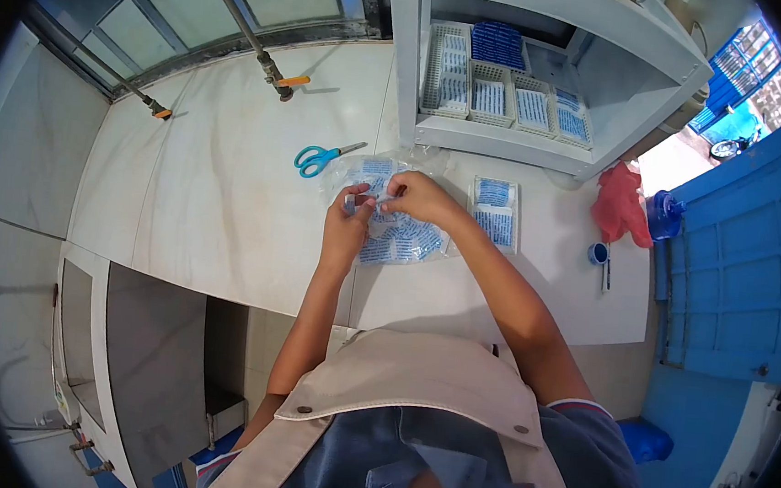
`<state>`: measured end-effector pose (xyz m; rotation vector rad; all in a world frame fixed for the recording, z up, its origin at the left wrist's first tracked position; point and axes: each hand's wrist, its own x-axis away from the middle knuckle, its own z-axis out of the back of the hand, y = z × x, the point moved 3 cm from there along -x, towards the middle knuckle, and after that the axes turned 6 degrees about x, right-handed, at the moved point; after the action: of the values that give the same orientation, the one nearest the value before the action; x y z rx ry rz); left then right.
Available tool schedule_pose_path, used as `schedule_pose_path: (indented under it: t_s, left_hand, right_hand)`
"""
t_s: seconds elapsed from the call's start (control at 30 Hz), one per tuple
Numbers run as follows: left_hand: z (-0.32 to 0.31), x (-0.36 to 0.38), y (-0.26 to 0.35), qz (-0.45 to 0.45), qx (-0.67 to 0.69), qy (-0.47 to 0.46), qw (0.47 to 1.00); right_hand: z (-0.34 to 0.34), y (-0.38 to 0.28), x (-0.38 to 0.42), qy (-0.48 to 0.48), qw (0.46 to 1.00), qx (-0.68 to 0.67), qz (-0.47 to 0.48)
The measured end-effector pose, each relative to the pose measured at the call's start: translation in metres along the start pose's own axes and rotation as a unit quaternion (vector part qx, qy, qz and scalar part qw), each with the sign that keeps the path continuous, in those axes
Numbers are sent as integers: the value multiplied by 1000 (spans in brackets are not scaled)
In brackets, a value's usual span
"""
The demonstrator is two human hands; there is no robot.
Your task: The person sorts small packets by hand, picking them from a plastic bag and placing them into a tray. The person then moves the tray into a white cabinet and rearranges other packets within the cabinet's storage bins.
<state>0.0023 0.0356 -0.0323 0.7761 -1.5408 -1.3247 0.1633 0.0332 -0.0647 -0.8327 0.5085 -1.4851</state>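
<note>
Left hand [347,220] and right hand [417,197] held close together, fingers bent; small white packet [378,204] pinched between fingertips, just above clear plastic bag [401,245] of printed packets.

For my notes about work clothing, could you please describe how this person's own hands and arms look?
The left hand and right hand wear no gloves, and no watch shows at either wrist. The short blue-grey sleeves are edged in white and red. A beige apron with dark studs is worn over them.
</note>
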Motion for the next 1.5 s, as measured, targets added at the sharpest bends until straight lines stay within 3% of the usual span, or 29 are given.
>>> schedule_pose_path:
  t_s: [0.03,0.07,0.1,0.17,0.2,0.23,0.27,0.3,0.37,0.43,0.5,0.6,0.7,0.77,0.8,0.87,0.9,0.97,1.03,1.13,1.2,1.23,1.33,1.4,1.43,1.5]
  left_hand:
    - [3,1,0,0,-1,-1,1000]
    - [5,3,-1,12,86,-25,996]
    - [6,4,-2,22,173,-48,983]
    - [5,11,5,14,189,-46,981]
    - [4,14,8,4,206,-43,978]
    - [-2,18,7,4,207,-42,977]
    - [-8,23,7,-54,190,6,980]
    - [-10,28,8,-111,173,54,977]
    - [-12,39,5,-93,150,32,984]
    - [-14,52,13,-92,216,35,971]
    - [-10,60,5,-68,214,25,974]
    - [-5,59,-15,-3,279,46,959]
    - [2,54,-25,39,322,57,944]
    - [10,48,-27,39,393,83,915]
    - [16,44,-26,62,413,82,905]
    - [17,42,-15,61,417,56,905]
    - [15,41,-7,58,419,27,906]
    - [14,37,1,79,411,33,908]
    - [17,32,1,121,382,-20,916]
    - [19,26,4,86,381,-58,919]
    - [13,22,5,58,350,-33,934]
    - [11,20,6,28,318,-12,948]
    - [10,16,5,29,308,-32,950]
    - [10,13,1,43,350,-34,935]
    - [10,12,-1,59,390,-36,918]
    - [5,10,0,61,408,-13,911]
  right_hand:
    - [0,3,0,-14,991,-129,-12]
    - [-1,6,1,-27,966,-257,-23]
    - [3,-2,6,-26,966,-257,-23]
    - [16,-33,26,18,921,-389,17]
    - [14,-39,30,17,921,-388,17]
    - [17,-47,34,119,969,-203,72]
    - [17,-58,41,215,969,-8,124]
    - [10,-72,50,214,969,-7,124]
    - [-11,-100,66,171,977,2,123]
    - [-24,-102,69,172,979,1,111]
    - [-35,-101,71,172,980,-2,98]
    - [-44,-95,71,202,963,-116,139]
    - [-51,-83,66,127,982,-90,110]
    - [-40,-76,71,-34,936,-311,160]
    - [-18,-69,65,-115,957,-245,100]
    - [18,-54,48,42,996,-44,57]
    - [23,-46,36,43,997,-44,57]
    - [20,-31,17,59,966,167,187]
    - [15,-32,14,35,958,194,209]
    - [15,-33,13,27,938,261,226]
    - [14,-28,8,-85,942,273,174]
    - [16,-24,7,-86,941,275,176]
    - [24,-20,8,-61,952,213,212]
    - [30,-17,7,-95,989,-66,95]
    - [31,-19,10,-94,989,-67,96]
    - [34,-23,15,-83,949,-299,64]
